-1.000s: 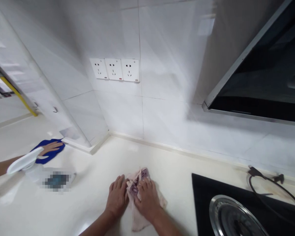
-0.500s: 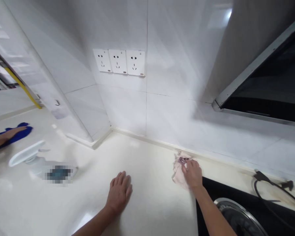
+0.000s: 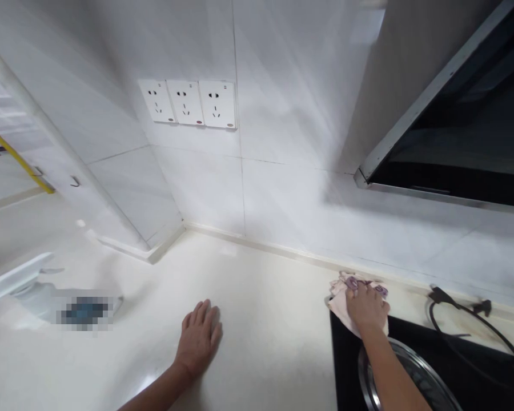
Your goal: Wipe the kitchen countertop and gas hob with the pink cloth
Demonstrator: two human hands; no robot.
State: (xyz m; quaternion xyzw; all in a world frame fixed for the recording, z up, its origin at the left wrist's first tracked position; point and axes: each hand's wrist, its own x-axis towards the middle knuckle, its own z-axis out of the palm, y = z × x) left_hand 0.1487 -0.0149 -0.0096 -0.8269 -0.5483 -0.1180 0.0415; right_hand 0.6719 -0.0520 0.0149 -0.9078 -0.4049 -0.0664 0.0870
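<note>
Pressed down by my right hand (image 3: 367, 308) is a pale pink cloth (image 3: 341, 302) with purplish marks, bunched under the fingers. It lies where the white countertop (image 3: 265, 331) meets the back corner of the black cooktop (image 3: 346, 365), close to the wall's foot. My left hand (image 3: 197, 333) rests flat on the countertop with fingers stretched out and holds nothing. A round metal lid or pan (image 3: 370, 382) on the cooktop is partly hidden by my right forearm.
A spray bottle (image 3: 38, 297) lies on its side at the left, its label blurred. A black cable with a plug (image 3: 443, 295) lies behind the cooktop. Wall sockets (image 3: 186, 103) and a dark range hood panel (image 3: 458, 137) are above. A yellow pipe (image 3: 17, 157) runs at far left.
My right hand has slid the cloth rightward along the wall's foot, onto the cooktop's corner. My left hand stays on the countertop. Another person's hand with a blue cloth has left the view.
</note>
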